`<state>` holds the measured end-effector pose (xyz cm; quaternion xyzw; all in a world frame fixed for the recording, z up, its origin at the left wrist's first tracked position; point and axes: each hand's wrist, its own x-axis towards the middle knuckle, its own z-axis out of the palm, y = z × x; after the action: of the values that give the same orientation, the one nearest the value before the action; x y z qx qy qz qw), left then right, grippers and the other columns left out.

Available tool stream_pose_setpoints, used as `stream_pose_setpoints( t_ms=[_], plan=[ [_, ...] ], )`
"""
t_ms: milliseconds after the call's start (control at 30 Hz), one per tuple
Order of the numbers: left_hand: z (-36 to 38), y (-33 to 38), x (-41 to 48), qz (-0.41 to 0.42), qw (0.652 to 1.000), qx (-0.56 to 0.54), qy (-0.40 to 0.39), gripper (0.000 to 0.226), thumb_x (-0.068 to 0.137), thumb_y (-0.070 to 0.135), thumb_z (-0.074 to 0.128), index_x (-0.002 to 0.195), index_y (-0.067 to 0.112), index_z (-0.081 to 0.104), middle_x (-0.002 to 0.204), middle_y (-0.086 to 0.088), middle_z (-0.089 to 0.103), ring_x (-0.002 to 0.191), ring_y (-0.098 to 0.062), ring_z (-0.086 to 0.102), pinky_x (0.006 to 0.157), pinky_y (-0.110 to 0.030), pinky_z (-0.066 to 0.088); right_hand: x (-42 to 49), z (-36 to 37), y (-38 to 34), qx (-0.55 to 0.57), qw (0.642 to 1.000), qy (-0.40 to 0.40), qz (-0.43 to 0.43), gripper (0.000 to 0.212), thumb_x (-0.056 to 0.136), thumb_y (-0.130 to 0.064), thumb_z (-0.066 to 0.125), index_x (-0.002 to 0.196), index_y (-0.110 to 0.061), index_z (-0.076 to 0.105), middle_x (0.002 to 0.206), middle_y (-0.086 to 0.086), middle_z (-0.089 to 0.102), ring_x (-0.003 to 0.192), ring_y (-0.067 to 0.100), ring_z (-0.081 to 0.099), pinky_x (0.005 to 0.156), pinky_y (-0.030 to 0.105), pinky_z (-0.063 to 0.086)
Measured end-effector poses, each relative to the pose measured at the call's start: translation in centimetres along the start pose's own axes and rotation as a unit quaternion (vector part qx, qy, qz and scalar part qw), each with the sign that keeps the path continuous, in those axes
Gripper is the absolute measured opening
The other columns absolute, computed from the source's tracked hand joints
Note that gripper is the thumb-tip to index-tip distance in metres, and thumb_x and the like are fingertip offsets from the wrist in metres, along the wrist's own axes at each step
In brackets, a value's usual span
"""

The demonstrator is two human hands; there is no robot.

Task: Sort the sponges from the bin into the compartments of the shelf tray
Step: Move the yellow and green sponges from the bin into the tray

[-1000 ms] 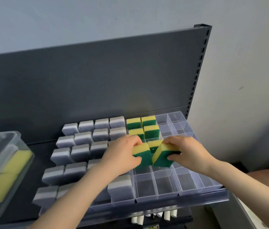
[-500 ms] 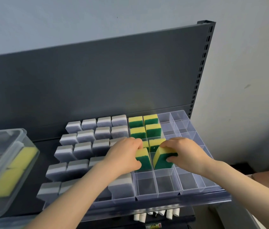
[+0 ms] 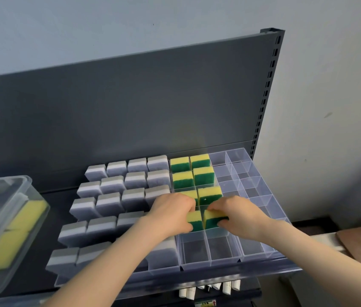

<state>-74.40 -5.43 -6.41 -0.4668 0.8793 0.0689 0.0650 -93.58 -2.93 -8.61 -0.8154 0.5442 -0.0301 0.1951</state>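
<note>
Your left hand (image 3: pixel 172 214) is covering most of the yellow-and-green sponge (image 3: pixel 194 220) it is clamping, so only a narrow strip of it is showing past your fingers. Your left forearm is also hiding several grey sponges (image 3: pixel 117 185) near the front of the tray (image 3: pixel 261 254), and the bin (image 3: pixel 9 218) far off to the left of that hand is being cut off by the picture's edge, its yellow contents blurred behind the clear wall. Your right hand (image 3: pixel 238 214) is gripping a second yellow-and-green sponge (image 3: pixel 213 219), thumb underneath, fingers curled over the yellow top. Both sponges are standing on edge in neighbouring compartments, just beside each other, directly between your two hands; how deep they are sitting is hard to tell. Both arms are reaching forward from the bottom of the view, wrists angling inward. Just beyond your fingertips, six more yellow-and-green sponges are sitting in two columns. The clear compartments below your right wrist and out to its right are holding nothing.
</note>
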Motion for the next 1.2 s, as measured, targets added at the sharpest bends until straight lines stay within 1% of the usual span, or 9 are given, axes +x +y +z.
stream_pose_setpoints(
  t_ms=[133, 300, 400, 500, 700, 867, 1000, 1100, 1200],
  plan=[
    [0.3, -0.2, 0.1, -0.001, 1.0, -0.006, 0.013, 0.019, 0.077, 0.032, 0.068, 0.09, 0.027, 0.056, 0.083, 0.009, 0.055, 0.074, -0.013, 0.053, 0.053, -0.024, 0.036, 0.1, 0.1, 0.0, 0.001, 1.0, 0.002, -0.001, 0.03, 0.084, -0.013, 0.051, 0.11, -0.027, 0.06, 0.107, -0.003, 0.064, 0.095, 0.018, 0.057, 0.081, 0.032, 0.052],
    [0.8, 0.0, -0.1, 0.005, 1.0, -0.001, 0.023, 0.021, 0.078, 0.034, 0.067, 0.093, 0.029, 0.054, 0.082, 0.01, 0.051, 0.074, -0.014, 0.05, 0.051, -0.024, 0.027, -0.1, 0.1, -0.1, 0.003, 1.0, 0.003, -0.005, 0.029, 0.084, -0.013, 0.052, 0.109, -0.026, 0.06, 0.105, -0.004, 0.064, 0.093, 0.016, 0.056, 0.078, 0.027, 0.05],
    [0.9, 0.0, -0.3, -0.001, 1.0, -0.002, 0.025, 0.026, 0.078, 0.038, 0.068, 0.1, 0.028, 0.058, 0.086, 0.01, 0.053, 0.074, -0.014, 0.05, 0.05, -0.023, 0.028, -0.2, 0.0, -0.1, 0.006, 1.0, 0.008, -0.01, 0.03, 0.082, -0.013, 0.053, 0.108, -0.027, 0.06, 0.102, -0.006, 0.064, 0.091, 0.016, 0.056, 0.076, 0.027, 0.05],
    [0.8, 0.1, -0.6, -0.014, 1.0, -0.004, 0.028, 0.032, 0.077, 0.042, 0.068, 0.105, 0.029, 0.059, 0.09, 0.01, 0.053, 0.077, -0.014, 0.051, 0.052, -0.024, 0.031, -0.3, -0.2, -0.1, 0.006, 1.0, 0.014, -0.016, 0.031, 0.08, -0.014, 0.053, 0.108, -0.027, 0.059, 0.102, -0.006, 0.063, 0.091, 0.017, 0.057, 0.077, 0.031, 0.052],
    [0.4, 0.1, -1.4, -0.047, 0.998, -0.014, 0.04, 0.049, 0.076, 0.047, 0.068, 0.12, 0.031, 0.056, 0.107, 0.009, 0.058, 0.09, -0.014, 0.054, 0.061, -0.027, 0.036, -0.5, -0.7, 0.4, -0.003, 0.999, 0.027, -0.03, 0.039, 0.08, -0.019, 0.057, 0.117, -0.031, 0.055, 0.111, -0.006, 0.063, 0.098, 0.018, 0.057, 0.081, 0.034, 0.052],
    [-0.1, 0.5, -2.2, -0.08, 0.994, -0.034, 0.069, 0.057, 0.077, 0.048, 0.067, 0.13, 0.032, 0.051, 0.115, 0.009, 0.057, 0.098, -0.012, 0.053, 0.066, -0.026, 0.037, -0.9, -1.4, 1.0, -0.006, 0.999, 0.037, -0.039, 0.052, 0.083, -0.027, 0.062, 0.132, -0.032, 0.047, 0.128, -0.009, 0.057, 0.112, 0.015, 0.055, 0.091, 0.027, 0.047],
    [-0.8, 0.6, -3.2, -0.12, 0.982, -0.066, 0.128, 0.045, 0.083, 0.046, 0.063, 0.126, 0.035, 0.054, 0.115, 0.014, 0.058, 0.099, -0.006, 0.055, 0.066, -0.02, 0.037, -1.0, -2.4, 1.2, 0.02, 0.996, 0.071, -0.053, 0.05, 0.085, -0.028, 0.063, 0.133, -0.033, 0.048, 0.132, -0.014, 0.055, 0.115, 0.008, 0.055, 0.094, 0.02, 0.042],
    [-1.8, 0.3, -4.5, -0.166, 0.961, -0.092, 0.201, 0.032, 0.086, 0.041, 0.061, 0.118, 0.037, 0.059, 0.111, 0.018, 0.06, 0.094, -0.002, 0.057, 0.067, -0.017, 0.043, -0.8, -3.3, 0.2, 0.044, 0.991, 0.104, -0.068, 0.046, 0.087, -0.026, 0.062, 0.131, -0.032, 0.051, 0.127, -0.013, 0.058, 0.109, 0.005, 0.057, 0.089, 0.016, 0.043],
    [-2.6, -1.2, -6.8, -0.225, 0.938, -0.085, 0.251, 0.027, 0.086, 0.041, 0.061, 0.113, 0.038, 0.06, 0.106, 0.022, 0.061, 0.09, 0.002, 0.056, 0.057, -0.011, 0.036, -0.1, -4.0, -1.7, 0.051, 0.987, 0.129, -0.077, 0.043, 0.088, -0.025, 0.06, 0.129, -0.032, 0.052, 0.128, -0.014, 0.058, 0.111, 0.007, 0.057, 0.09, 0.019, 0.046]
  ],
)
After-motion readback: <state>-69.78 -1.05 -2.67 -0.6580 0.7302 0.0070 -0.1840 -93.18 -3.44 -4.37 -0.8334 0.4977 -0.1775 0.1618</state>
